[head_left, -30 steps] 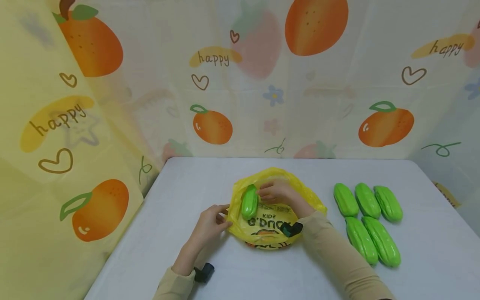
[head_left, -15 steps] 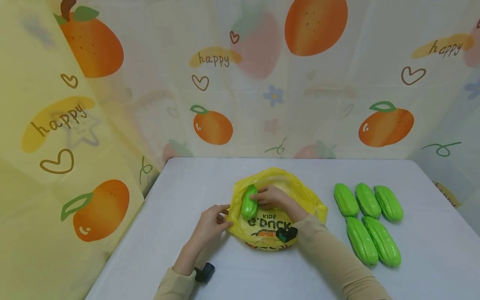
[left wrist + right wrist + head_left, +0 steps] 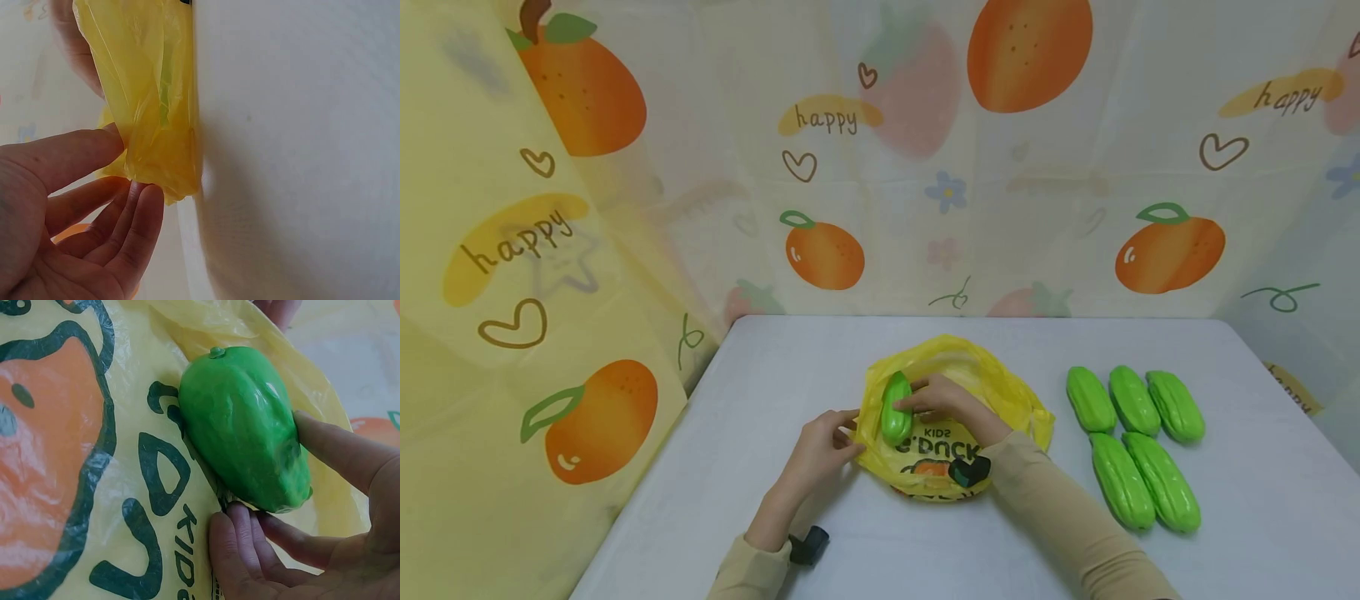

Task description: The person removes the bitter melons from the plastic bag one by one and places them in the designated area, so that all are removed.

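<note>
A yellow plastic bag point(image 3: 985, 354) printed "G.DUCK KIDS" lies with its mouth spread on the white table. Inside it, near the left wall, is a glossy green ridged vegetable point(image 3: 895, 417). My right hand point(image 3: 947, 400) reaches into the bag and grips this vegetable by its side. In the right wrist view the thumb presses one side of the green ridged vegetable point(image 3: 240, 425), with the fingers curled by its lower end. My left hand point(image 3: 822, 446) pinches the bag's left edge. Thumb and fingertips hold the yellow bag point(image 3: 150, 144) in the left wrist view.
Several more green ridged vegetables point(image 3: 1133, 402) lie in two rows right of the bag on the white table point(image 3: 760, 367). A fruit-printed cloth point(image 3: 700, 208) hangs behind the table and along its left side.
My right hand has moved left and closed on the vegetable in the bag, which has shifted slightly left. The left hand stays at the bag's edge.
</note>
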Demonstrator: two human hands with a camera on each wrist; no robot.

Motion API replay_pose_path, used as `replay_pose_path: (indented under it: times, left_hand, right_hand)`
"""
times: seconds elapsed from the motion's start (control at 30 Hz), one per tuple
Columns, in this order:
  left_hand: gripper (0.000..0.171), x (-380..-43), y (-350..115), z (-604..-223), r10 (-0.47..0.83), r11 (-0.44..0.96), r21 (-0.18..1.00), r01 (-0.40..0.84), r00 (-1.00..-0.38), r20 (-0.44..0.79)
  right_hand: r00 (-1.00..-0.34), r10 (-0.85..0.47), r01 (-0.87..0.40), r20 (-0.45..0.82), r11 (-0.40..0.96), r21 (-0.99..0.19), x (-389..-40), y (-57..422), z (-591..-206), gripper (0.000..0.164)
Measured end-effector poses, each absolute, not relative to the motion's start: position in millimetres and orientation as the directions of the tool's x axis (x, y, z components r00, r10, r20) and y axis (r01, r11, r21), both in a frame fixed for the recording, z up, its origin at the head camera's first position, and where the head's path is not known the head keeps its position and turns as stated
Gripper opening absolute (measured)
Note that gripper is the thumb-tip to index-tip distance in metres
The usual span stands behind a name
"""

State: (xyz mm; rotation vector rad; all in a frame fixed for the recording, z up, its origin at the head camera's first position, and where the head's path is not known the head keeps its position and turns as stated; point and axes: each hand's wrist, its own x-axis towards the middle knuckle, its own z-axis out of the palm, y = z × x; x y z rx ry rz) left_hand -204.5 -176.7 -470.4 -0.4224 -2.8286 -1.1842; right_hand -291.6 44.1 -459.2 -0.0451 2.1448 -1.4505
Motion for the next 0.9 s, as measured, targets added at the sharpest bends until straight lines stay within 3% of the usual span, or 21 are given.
replay_pose_path:
  times: [0.4, 0.9]
  left_hand:
    - [0.048, -205, -177, -472, 0.221, 0.666, 0.702, 0.255, -0.965, 0.141]
    - [0.048, -202, -178, -470, 0.229, 0.655, 0.704, 0.275, -0.96, 0.161]
  right_hand:
    - [-0.826, -0.352, 0.301, -0.441, 0.386, -0.872, -288, 41, -452, 0.064]
    - [-0.81, -0.379, 0.258, -0.447, 0.453, -0.853, -279, 40, -448, 0.064]
